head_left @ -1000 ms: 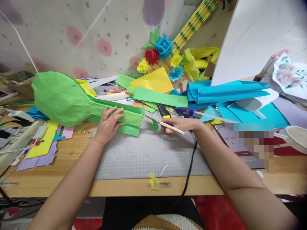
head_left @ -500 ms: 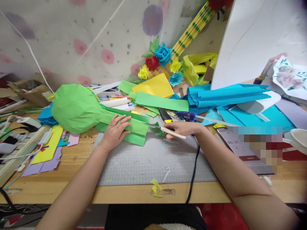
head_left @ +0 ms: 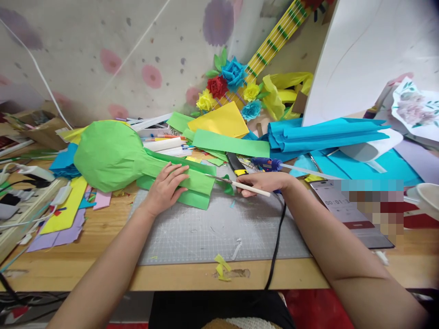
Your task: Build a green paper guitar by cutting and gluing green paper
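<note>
Left hand lies flat, fingers spread, pressing down the folded end of the green paper on the grey mat. The paper runs left into a round green bulb resting on the worktop clutter. Right hand is closed around scissors, blades pointing left toward the edge of the green paper, tips near it; can't tell if the blades touch the paper.

Handling, as a judgement: the paper looks like thin crepe or tissue, very light, soft, tears and creases easily, will slide on the mat unless pinned. Best held flat by the palm near the cut edge, as it is now, not pinched. The bulb looks hollow and crushable; lift it from underneath, don't squeeze.

Nearby: blue glue gun with black cord, blue paper stack, paper flowers.
</note>
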A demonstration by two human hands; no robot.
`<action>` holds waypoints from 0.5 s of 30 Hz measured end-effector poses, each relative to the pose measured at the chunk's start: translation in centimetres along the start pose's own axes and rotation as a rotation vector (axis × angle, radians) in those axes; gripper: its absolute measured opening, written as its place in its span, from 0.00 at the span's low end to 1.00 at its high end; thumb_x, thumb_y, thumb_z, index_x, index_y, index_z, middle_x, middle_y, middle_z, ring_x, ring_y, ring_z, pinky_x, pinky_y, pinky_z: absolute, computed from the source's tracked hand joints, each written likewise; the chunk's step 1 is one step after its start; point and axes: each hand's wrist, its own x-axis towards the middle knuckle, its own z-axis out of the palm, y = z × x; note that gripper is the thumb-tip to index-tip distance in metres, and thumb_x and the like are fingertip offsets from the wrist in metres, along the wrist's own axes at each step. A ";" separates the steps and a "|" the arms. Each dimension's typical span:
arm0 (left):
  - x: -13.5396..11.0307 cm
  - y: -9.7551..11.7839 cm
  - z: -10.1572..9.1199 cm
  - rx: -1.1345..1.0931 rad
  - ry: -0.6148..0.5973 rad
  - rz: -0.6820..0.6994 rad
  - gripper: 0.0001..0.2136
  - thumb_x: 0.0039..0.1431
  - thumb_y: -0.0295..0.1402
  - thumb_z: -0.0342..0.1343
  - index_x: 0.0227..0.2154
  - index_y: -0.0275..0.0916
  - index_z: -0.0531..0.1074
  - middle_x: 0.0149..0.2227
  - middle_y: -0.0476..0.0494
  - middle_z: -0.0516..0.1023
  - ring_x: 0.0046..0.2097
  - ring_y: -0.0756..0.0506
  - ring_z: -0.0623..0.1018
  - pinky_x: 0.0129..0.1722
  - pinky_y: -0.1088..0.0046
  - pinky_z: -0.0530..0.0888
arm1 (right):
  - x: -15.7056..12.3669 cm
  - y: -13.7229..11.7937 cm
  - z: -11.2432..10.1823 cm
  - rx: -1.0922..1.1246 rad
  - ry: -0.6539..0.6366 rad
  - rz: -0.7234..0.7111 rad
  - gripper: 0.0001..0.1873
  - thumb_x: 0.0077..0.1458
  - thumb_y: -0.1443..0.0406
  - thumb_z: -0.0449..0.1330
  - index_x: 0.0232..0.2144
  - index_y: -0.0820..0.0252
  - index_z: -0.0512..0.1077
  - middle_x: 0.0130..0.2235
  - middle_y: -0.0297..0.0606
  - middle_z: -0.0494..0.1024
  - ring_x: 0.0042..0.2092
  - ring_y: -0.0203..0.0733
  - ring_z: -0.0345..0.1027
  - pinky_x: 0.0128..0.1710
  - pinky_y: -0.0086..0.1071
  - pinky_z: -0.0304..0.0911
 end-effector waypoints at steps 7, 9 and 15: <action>0.1 0.2 0.1 0.006 0.047 0.008 0.14 0.59 0.34 0.53 0.48 0.43 0.65 0.56 0.43 0.70 0.60 0.43 0.64 0.61 0.53 0.61 | -0.1 0.3 0.0 0.070 -0.028 0.002 0.24 0.53 0.45 0.54 0.36 0.62 0.64 0.28 0.32 0.65 0.29 0.33 0.58 0.28 0.29 0.55; 0.1 0.2 0.1 0.005 0.051 0.022 0.15 0.58 0.33 0.53 0.48 0.42 0.64 0.56 0.42 0.70 0.60 0.43 0.65 0.61 0.53 0.61 | -0.1 0.3 0.0 0.036 -0.008 0.008 0.24 0.52 0.45 0.54 0.35 0.62 0.64 0.28 0.32 0.65 0.30 0.33 0.58 0.29 0.29 0.55; 0.1 0.2 0.1 -0.004 0.031 -0.004 0.15 0.59 0.35 0.52 0.49 0.43 0.65 0.56 0.43 0.70 0.60 0.43 0.65 0.61 0.53 0.61 | -0.1 0.4 -0.2 -0.056 0.021 0.003 0.27 0.52 0.43 0.52 0.36 0.62 0.65 0.33 0.36 0.67 0.34 0.37 0.59 0.32 0.30 0.56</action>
